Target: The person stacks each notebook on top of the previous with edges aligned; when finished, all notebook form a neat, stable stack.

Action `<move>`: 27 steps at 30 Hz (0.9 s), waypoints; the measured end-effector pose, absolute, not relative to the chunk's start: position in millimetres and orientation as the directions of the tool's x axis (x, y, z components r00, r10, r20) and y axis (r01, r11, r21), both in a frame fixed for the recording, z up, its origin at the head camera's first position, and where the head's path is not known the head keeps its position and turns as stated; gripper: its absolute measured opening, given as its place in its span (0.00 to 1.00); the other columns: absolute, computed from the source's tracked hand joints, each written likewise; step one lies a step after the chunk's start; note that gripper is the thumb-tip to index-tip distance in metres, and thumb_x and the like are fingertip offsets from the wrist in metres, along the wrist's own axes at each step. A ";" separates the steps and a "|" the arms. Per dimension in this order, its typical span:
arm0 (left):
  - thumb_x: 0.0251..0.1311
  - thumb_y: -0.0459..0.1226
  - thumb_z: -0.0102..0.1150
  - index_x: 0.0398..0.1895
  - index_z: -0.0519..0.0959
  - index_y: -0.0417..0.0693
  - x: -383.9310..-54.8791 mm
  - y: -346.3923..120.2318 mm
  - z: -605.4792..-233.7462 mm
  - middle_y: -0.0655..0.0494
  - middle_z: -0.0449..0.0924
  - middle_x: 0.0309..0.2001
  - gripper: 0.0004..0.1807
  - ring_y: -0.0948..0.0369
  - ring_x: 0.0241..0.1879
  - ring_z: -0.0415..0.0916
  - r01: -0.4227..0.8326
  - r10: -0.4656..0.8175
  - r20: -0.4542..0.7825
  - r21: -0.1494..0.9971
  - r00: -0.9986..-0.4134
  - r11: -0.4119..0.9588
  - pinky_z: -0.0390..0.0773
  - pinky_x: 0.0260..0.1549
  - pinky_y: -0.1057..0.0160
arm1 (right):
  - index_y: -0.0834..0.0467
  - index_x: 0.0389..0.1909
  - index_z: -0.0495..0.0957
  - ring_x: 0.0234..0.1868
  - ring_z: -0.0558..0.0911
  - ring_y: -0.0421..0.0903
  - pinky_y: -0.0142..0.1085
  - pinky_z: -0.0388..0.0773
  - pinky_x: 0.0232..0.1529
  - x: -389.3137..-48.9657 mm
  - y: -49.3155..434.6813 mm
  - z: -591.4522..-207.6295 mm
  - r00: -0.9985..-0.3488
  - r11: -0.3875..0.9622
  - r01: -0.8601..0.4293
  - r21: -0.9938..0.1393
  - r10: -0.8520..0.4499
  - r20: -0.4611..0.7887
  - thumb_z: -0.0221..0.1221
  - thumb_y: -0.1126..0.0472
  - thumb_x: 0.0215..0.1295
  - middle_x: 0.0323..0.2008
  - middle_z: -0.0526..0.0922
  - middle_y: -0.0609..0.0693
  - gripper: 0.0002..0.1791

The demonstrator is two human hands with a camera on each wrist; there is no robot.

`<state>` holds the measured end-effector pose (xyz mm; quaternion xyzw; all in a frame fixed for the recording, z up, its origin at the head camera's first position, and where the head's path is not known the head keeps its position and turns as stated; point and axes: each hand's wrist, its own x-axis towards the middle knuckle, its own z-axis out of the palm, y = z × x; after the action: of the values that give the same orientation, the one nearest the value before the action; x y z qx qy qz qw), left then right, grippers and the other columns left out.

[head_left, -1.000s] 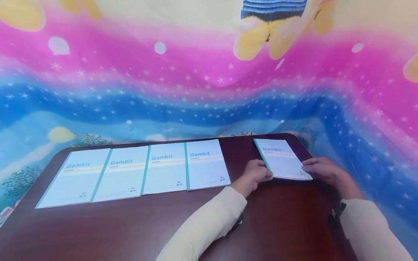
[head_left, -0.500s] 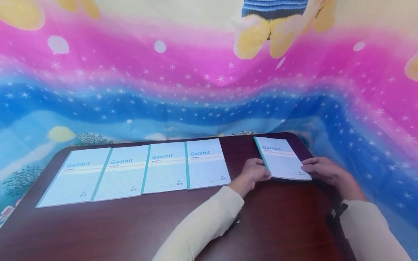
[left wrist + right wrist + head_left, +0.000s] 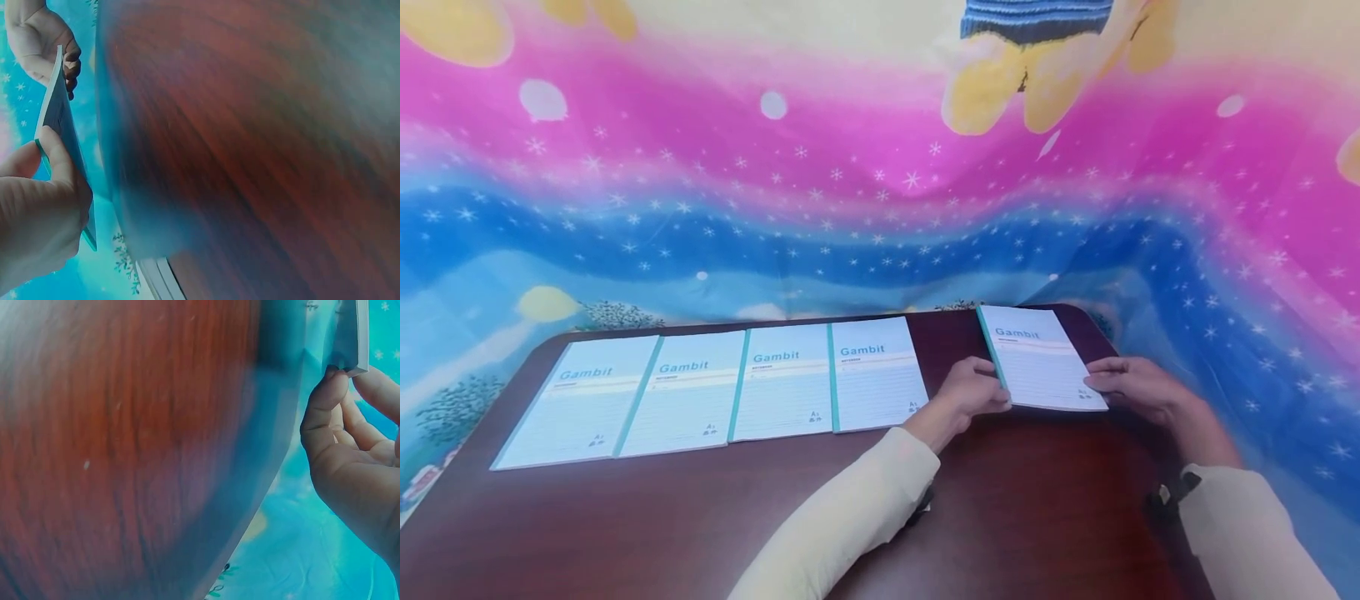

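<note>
While left hand (image 3: 972, 387) and right hand (image 3: 1138, 388) pinch opposite edges of the Gambit notebook (image 3: 1040, 360) over two o'clock of the tabletop (image 3: 1015, 517), step in hand seems positioning; next move likely calls for level lowering.

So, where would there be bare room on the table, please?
The widest bare patch of table lies before the row of four notebooks, left of the left sleeve. Another lies between it and the right sleeve. A narrow gap parts row and held notebook; the left hand crowds its near end. It is crowded along the row and by the right hand.
</note>
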<state>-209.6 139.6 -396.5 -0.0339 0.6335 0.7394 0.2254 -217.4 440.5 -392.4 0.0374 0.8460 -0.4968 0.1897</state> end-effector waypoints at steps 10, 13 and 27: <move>0.58 0.21 0.63 0.58 0.73 0.39 -214.9 116.0 -394.7 0.45 0.81 0.38 0.24 0.53 0.35 0.86 -0.361 0.356 -0.302 0.926 -0.884 -0.112 0.86 0.40 0.58 | 0.79 0.70 0.52 0.44 0.84 0.41 0.34 0.83 0.48 -220.7 424.3 -389.2 -0.928 0.374 0.235 -0.897 -0.189 -0.322 0.58 0.64 0.74 0.44 0.83 0.48 0.35; 0.58 0.20 0.63 0.58 0.73 0.39 -215.5 108.4 -394.5 0.44 0.80 0.39 0.24 0.52 0.35 0.85 -0.368 0.370 -0.302 0.922 -0.878 -0.121 0.87 0.38 0.58 | 0.79 0.69 0.51 0.44 0.85 0.42 0.36 0.84 0.48 -220.5 420.4 -388.9 -0.927 0.341 0.225 -0.913 -0.215 -0.309 0.58 0.65 0.74 0.44 0.83 0.49 0.35; 0.60 0.21 0.62 0.59 0.71 0.37 -221.8 70.9 -385.3 0.44 0.80 0.45 0.24 0.52 0.39 0.85 -0.374 0.436 -0.286 0.919 -0.854 -0.129 0.86 0.44 0.56 | 0.75 0.66 0.56 0.45 0.84 0.45 0.40 0.84 0.48 -225.2 392.6 -374.3 -0.929 0.338 0.179 -0.924 -0.252 -0.272 0.59 0.65 0.74 0.46 0.82 0.53 0.30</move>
<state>-221.8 70.9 -385.3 0.0257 0.6024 0.7509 0.2694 -225.2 392.6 -374.3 -0.0229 0.7962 -0.5750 0.1871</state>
